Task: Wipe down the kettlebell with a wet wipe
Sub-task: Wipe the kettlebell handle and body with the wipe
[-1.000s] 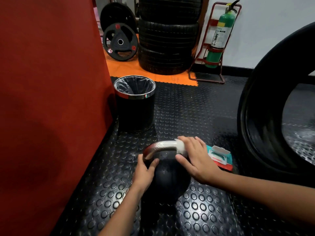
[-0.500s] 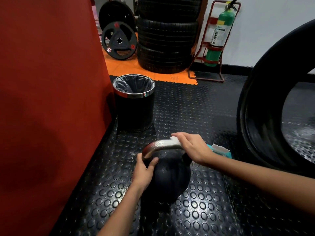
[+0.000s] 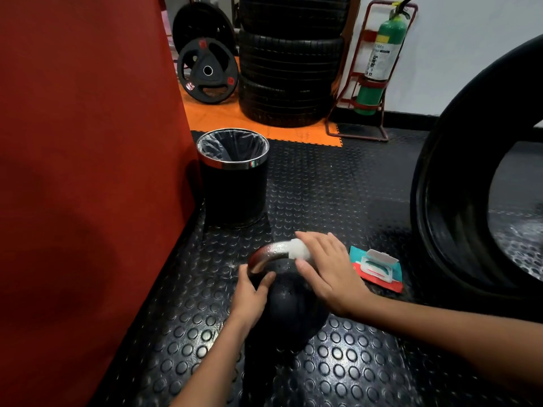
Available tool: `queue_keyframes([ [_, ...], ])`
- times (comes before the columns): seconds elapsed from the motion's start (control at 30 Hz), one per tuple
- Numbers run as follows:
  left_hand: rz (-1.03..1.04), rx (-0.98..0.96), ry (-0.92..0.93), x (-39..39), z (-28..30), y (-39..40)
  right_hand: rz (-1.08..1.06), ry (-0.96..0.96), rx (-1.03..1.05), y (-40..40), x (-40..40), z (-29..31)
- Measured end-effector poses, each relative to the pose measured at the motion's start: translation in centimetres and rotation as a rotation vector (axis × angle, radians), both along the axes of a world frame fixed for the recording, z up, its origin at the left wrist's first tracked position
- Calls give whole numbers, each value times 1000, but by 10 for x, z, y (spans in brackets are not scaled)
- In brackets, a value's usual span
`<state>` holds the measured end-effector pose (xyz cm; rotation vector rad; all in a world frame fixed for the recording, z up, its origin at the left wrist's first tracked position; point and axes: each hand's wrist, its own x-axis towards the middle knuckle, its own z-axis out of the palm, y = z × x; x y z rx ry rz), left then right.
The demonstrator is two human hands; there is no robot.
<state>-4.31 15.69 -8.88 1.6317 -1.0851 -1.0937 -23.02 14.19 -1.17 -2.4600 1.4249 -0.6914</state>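
Observation:
A black kettlebell (image 3: pixel 289 315) with a shiny metal handle stands on the studded rubber floor. My left hand (image 3: pixel 251 298) holds the left side of its ball, thumb up by the base of the handle. My right hand (image 3: pixel 327 273) grips the right part of the handle through a white wet wipe (image 3: pixel 298 249), fingers over the top and thumb underneath. The left end of the handle is bare and shiny.
A teal and red wet wipe pack (image 3: pixel 377 268), lid open, lies right of the kettlebell. A black bin (image 3: pixel 233 183) with a liner stands behind it against a red wall (image 3: pixel 82 171). A huge tyre (image 3: pixel 458 207) stands at right. Stacked tyres (image 3: pixel 291 63), weight plates (image 3: pixel 207 71) and an extinguisher (image 3: pixel 379 57) are at the back.
My right hand with the wipe has shifted along the top of the handle and turned, so the wipe pack shows fully again. My left hand has stayed on the ball.

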Motion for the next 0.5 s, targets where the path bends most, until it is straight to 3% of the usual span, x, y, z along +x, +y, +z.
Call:
queue_keyframes([
  [0.17, -3, 13, 2, 0, 0, 0, -198, -104, 148, -11, -6, 0],
  [0.27, -10, 5, 17, 0, 1, -1, -267, -67, 216, -23, 9, 15],
  [0.4, -1, -15, 40, 1, -3, -2, -28, 132, 33, -13, 17, 12],
  [0.5, -6, -11, 32, 0, -2, -1, 111, 153, -87, -3, 1, 3],
])
